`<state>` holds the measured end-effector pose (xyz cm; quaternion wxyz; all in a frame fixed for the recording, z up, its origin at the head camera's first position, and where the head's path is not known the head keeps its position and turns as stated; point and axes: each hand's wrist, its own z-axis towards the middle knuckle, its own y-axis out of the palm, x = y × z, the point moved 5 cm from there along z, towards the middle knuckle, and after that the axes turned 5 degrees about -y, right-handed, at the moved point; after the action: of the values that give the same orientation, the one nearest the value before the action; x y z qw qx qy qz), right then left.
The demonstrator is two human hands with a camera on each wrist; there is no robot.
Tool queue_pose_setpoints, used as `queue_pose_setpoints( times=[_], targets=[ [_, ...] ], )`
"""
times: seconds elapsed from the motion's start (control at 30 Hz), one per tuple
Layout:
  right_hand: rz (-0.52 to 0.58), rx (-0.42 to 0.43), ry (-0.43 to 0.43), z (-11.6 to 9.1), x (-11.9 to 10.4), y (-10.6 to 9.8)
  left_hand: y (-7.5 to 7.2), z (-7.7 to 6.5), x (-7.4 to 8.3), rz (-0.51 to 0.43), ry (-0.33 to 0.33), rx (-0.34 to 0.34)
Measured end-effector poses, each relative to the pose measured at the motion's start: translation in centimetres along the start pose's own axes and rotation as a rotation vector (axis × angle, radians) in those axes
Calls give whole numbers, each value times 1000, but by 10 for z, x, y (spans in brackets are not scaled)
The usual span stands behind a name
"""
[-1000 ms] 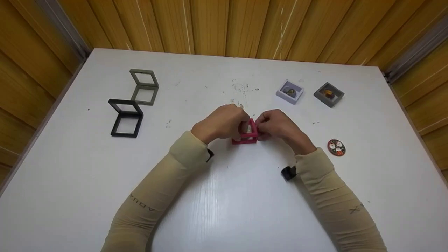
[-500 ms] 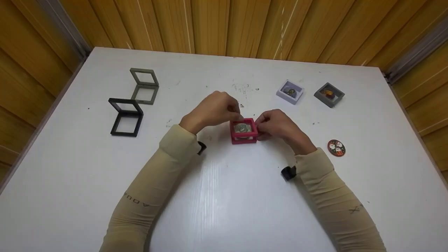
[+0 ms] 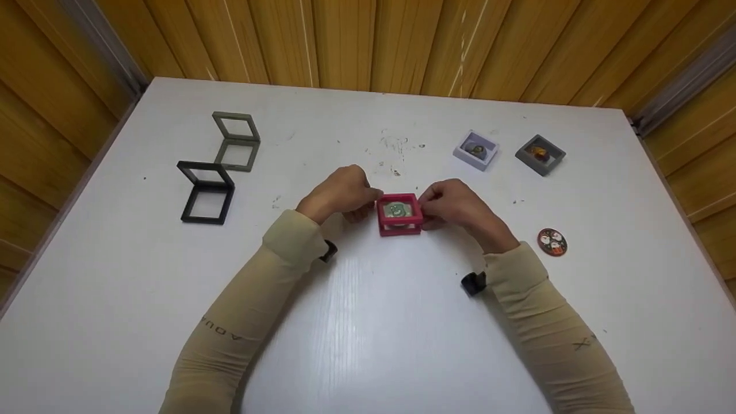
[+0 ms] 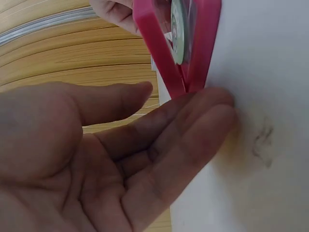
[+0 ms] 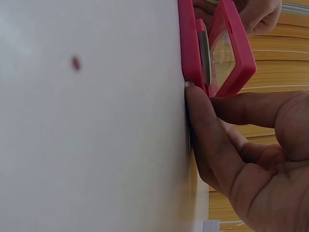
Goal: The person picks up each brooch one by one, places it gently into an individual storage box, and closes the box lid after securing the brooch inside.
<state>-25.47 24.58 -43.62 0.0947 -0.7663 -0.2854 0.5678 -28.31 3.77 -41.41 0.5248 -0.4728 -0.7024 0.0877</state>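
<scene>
A pink square display case with clear film windows lies half-closed on the white table, its two halves forming a narrow wedge. Between them sits a round greenish medallion, seen through the upper window in the head view. At the case's right side, my right hand pinches the edge with thumb and forefinger. My left hand is at the opposite side. In the left wrist view its fingertips touch the case's corner, while the thumb stands apart from it.
On the left, a black display case and an olive green one stand open. At the back right are a lilac case and a grey case, each with something inside. A patterned round disc lies at right.
My left hand has drawn back leftward from over the pink case, uncovering the medallion, and come down beside it. The upper half sits lower than before. My right hand has stayed in place.
</scene>
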Motion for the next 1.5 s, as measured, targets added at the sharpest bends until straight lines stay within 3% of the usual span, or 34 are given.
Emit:
queue_pose_setpoints(
  times=[0.6,0.9,1.2,1.5],
  targets=[
    [31,26,20,2,2,0,7,1,4,-64,-28,47],
    [36,49,45,2,4,-1,10,3,3,-111,-61,121],
    [29,62,55,2,3,-1,14,4,3,-118,-51,220],
    [32,76,58,2,4,-1,19,4,2,-149,-59,268]
  ],
)
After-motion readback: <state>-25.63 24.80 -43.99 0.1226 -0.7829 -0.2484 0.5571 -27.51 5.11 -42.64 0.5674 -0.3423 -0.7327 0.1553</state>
